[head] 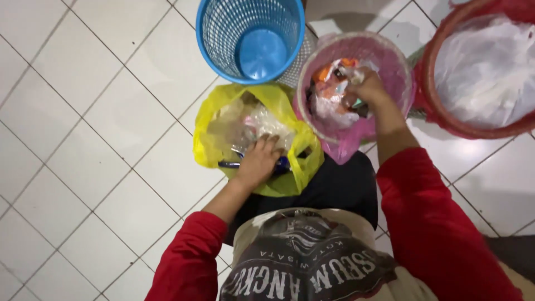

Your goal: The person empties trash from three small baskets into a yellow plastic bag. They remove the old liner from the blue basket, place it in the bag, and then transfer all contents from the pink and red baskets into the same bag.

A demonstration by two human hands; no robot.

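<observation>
Left hand rests spread inside the yellow bag; right hand clamps white scrap in the pink-lined bin. Risk: thin plastic may tear, spilling litter onto the floor.

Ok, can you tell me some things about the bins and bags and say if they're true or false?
1. The blue basket is full of rubbish. False: nothing lies in it, its bottom shows.
2. The left hand reaches into the yellow bag. True.
3. The right hand is in the red bin. False: it is in the pink-lined bin.
4. The red bin holds a white bag. True.
5. The floor is white tile. True.
</observation>
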